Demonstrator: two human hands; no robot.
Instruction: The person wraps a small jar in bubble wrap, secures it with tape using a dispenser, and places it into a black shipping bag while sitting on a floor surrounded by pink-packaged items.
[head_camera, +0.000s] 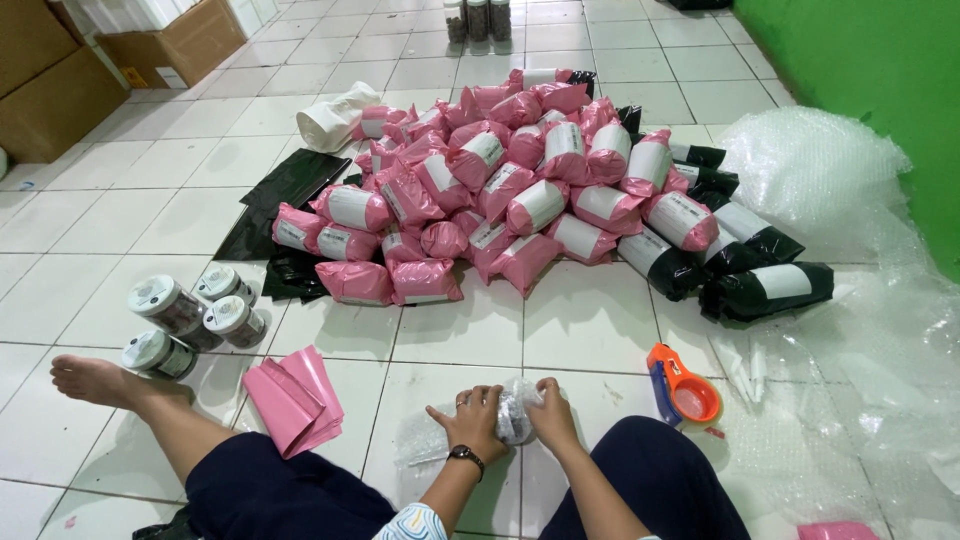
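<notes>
Position: person seated on white tile floor (590, 320), legs spread, working btwn knees at near edge of floor.

Hands: left hand (475, 418) w/ wristwatch (466, 455) and right hand (551, 415) are together, both clamped on a jar in bubble wrap (515, 410), one hand each side. Jar sits just above floor, a loose tail of wrap trailing left onto the tile.

Surroundings:
- Tape dispenser (682, 388), orange/blue, near, right of hands.
- Stack of flat pink mailer bags (293, 395), left, beside the bare foot (88, 378).
- Unwrapped jars (195, 315) w/ white lids, further left.
- Pile of packed pink parcels (480, 190) w/ black parcels (740, 265) at its right, mid-floor.
- Loose bubble wrap sheet (860, 300) along right edge.

Risks (judgement):
- Wrap not taped; releasing either hand to reach dispenser likely lets it spring open.
- Trailing tail may bunch, leaving lid end thin — poor cushioning.
- Hard tile: slip of grip = impact, poss. cracked jar.
- Lid end hidden by hands; coverage cannot be confirmed.
</notes>
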